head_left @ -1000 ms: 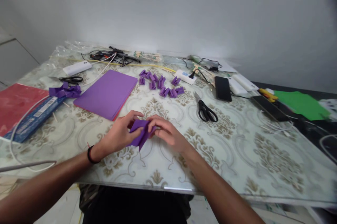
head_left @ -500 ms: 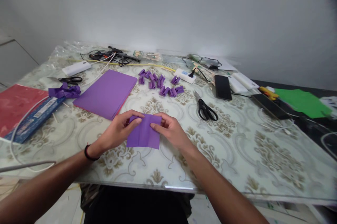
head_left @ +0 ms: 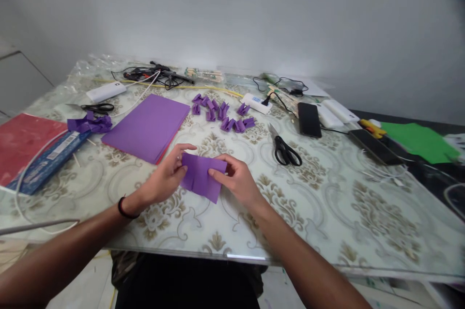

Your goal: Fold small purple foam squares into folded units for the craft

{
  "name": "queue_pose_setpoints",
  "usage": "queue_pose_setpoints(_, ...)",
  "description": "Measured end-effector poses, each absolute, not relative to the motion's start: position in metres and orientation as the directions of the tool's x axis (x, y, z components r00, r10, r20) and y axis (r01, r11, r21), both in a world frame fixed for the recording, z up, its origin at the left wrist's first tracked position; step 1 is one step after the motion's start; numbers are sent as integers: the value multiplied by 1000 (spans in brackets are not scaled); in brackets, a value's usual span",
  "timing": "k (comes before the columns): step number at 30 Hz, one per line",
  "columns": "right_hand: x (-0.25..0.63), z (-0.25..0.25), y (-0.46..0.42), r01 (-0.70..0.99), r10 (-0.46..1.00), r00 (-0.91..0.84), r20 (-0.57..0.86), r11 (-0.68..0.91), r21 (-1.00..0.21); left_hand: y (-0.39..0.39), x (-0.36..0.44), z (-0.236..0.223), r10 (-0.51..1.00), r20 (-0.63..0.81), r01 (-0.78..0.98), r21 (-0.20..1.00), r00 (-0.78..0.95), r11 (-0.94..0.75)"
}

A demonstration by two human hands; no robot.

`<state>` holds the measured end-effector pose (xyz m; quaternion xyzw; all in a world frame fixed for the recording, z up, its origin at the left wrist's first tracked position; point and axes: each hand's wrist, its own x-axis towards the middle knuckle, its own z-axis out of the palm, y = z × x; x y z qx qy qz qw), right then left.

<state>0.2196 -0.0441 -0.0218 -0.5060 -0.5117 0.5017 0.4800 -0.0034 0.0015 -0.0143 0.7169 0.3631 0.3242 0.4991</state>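
Left of the purple stack (head_left: 147,127) lies crumpled purple paper (head_left: 89,123). Right of the stack and nearer the person, the left hand (head_left: 169,176), index finger outstretched, thumbs the creased sheet (head_left: 203,178); its grip I cannot tell. Right of the stack come folded pieces (head_left: 222,111), the right hand (head_left: 238,178) pinching the creased sheet between thumb and fingers, then black scissors (head_left: 285,150).
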Motion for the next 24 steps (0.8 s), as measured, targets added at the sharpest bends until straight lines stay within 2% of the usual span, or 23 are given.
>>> queue_pose_setpoints(6, 209, -20, -48, 74, 989, -143, -49, -38, -997, -2, -2, -8, 842, 70, 157, 971, 535, -180)
queue_pose_setpoints(10, 207, -20, -49, 106, 985, -167, -36, -18, -994, -6, -1, -11, 792, 73, 202, 949, 606, -242)
queue_pose_setpoints(16, 217, -18, -47, 157, 994, -105, 24, 40, -987, -1, -4, -11, 797, 129, 151, 952, 591, -266)
queue_pose_setpoints(20, 225, -18, -45, 179, 998, -38, 49, 55, -982, 6, -7, -5, 860, 91, 246, 938, 501, -243)
queue_pose_setpoints(24, 231, -18, -43, 182, 998, 0, 55, 55, -982, 10, -12, -3, 872, 86, 304, 917, 482, -259)
